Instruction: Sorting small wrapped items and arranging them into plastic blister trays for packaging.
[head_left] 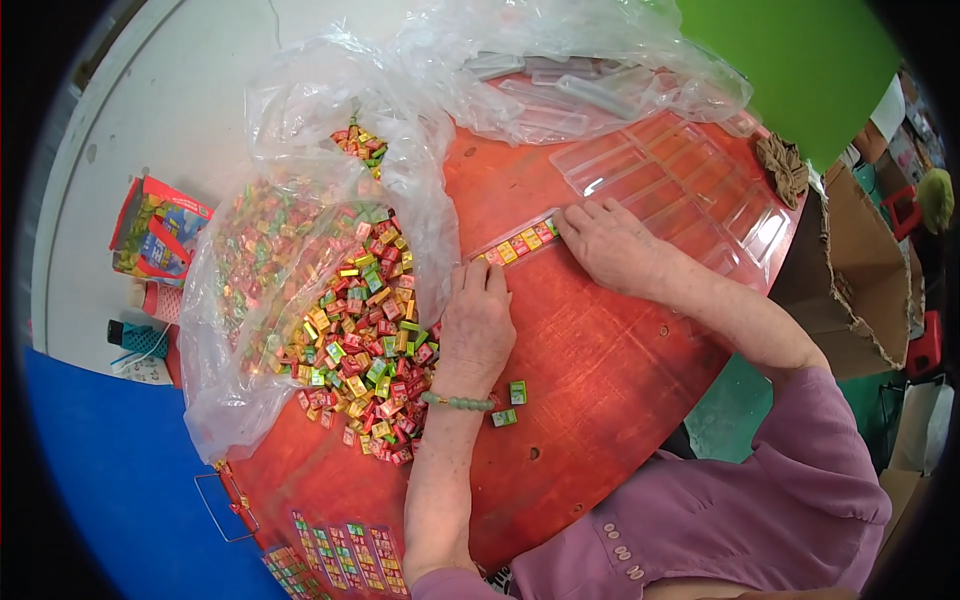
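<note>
Purple sleeves and both forearms fill the bottom of the head view, reaching up over a round red surface point(600, 370).

Left hand point(478, 318): flat, palm down, fingers loosely extended, gripping nothing that I can see. Fingertips sit at the near end of a narrow clear tray point(520, 243); looks like it pins that end so the tray doesn't slide. Green bead bracelet point(458, 402) on that wrist.

Right hand point(612, 243): also open and pressed down, fingertips touching the far end of the same tray. Can't tell if a candy is pinched under the fingers.

Tray lies diagonally between the 2 hands and holds 1 row of small wrapped candies, red, yellow and green, packed edge to edge.

Loose candy pile point(365, 340) sits just left of the left hand, spilling out of an opened clear plastic bag point(300, 200), so stock is within easy reach. 2 stray candies point(510, 403) lie beside the left wrist.

Stack of empty clear trays point(680, 180) sits just beyond the right hand, more under plastic sheeting point(560, 90) at the top.

Filled candy strips point(340, 555) lie at the lower edge of the surface, well apart from the hands.

Off the surface: colourful carton point(155, 235) on the floor at left, cardboard box point(860, 270) at right.
</note>
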